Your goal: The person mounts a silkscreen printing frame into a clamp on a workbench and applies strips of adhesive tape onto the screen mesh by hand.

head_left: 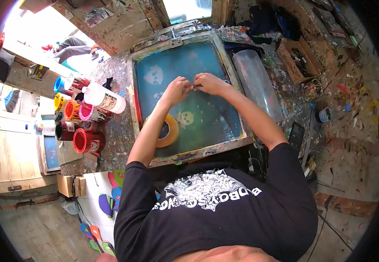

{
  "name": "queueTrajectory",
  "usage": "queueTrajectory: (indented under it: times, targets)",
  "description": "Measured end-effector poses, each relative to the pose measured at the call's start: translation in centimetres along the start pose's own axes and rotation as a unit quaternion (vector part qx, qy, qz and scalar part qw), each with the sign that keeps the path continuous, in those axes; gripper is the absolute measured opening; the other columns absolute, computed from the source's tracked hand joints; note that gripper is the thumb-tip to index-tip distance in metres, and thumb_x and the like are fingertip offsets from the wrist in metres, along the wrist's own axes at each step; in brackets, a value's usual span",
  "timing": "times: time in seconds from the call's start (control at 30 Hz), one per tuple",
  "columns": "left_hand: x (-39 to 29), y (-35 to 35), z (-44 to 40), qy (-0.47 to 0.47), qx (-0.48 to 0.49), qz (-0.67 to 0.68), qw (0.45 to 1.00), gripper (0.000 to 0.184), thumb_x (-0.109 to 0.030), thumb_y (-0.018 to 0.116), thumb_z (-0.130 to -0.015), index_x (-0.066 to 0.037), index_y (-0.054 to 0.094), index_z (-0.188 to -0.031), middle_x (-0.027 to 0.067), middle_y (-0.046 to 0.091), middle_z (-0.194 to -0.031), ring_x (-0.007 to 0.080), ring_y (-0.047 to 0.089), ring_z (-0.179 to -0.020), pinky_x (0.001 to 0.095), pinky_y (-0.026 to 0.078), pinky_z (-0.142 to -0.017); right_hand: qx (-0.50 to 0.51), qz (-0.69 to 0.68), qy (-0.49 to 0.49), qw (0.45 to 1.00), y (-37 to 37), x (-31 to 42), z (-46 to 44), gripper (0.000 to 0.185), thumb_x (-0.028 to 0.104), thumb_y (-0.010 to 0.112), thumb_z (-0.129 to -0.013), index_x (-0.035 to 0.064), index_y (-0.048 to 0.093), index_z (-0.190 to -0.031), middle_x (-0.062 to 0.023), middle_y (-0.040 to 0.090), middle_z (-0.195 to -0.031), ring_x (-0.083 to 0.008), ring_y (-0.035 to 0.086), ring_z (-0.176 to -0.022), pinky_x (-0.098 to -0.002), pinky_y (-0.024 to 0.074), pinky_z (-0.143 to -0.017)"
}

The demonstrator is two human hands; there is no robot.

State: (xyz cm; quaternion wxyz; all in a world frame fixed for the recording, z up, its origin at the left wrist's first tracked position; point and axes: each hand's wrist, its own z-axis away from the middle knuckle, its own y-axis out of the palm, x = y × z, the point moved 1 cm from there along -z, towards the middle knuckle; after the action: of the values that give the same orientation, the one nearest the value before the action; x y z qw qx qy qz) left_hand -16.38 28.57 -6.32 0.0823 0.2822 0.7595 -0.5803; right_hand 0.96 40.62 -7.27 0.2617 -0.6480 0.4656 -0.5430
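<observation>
My left hand (pixel 178 91) and my right hand (pixel 209 84) meet above the middle of a screen printing frame (pixel 189 153). Fingers of both are pinched together at the tips, around something small that I cannot make out. Beneath them is the frame's blue-green mesh (pixel 202 135), with pale skull shapes (pixel 186 118) in it. A roll of amber tape (pixel 172 133) lies on the mesh beside my left forearm, which partly covers it. Metal hinge clamps (pixel 176 42) sit at the frame's far edge.
Left of the frame stand several open paint pots (pixel 88 141) and a white plastic bottle (pixel 104 98). A clear plastic sheet (pixel 255 83) lies along the right side. Farther right are a cardboard box (pixel 298 60) and a small jar (pixel 323 115). Another person's legs (pixel 73 49) show outside.
</observation>
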Motion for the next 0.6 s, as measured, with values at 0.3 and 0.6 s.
queueTrajectory:
  times: [0.3,0.6]
  targets:
    - [1.2,-1.0,-0.6,0.017,0.044,0.019,0.999,0.013,-0.014,0.066,-0.091,-0.003,0.072,-0.092,0.0154,0.067,-0.086,0.0356,0.065,-0.085,0.0433,0.053,-0.076,0.082,0.012,-0.002,0.997,-1.3,-2.1,-0.9,0.019,0.023,0.071,-0.086,0.0042,0.077,-0.088,-0.0164,0.072,-0.090,-0.0379,0.068,-0.087,-0.0476,0.0540,-0.080]
    - [1.5,-1.2,-0.2,0.015,0.024,0.015,0.999,0.016,-0.018,0.068,-0.093,-0.003,0.074,-0.093,0.0158,0.069,-0.087,0.0361,0.066,-0.083,0.0431,0.054,-0.075,0.131,0.067,0.006,0.989,-2.7,-4.2,0.5,0.026,0.028,0.072,-0.087,0.0021,0.075,-0.086,-0.0187,0.071,-0.087,-0.0403,0.068,-0.085,-0.0490,0.0532,-0.077]
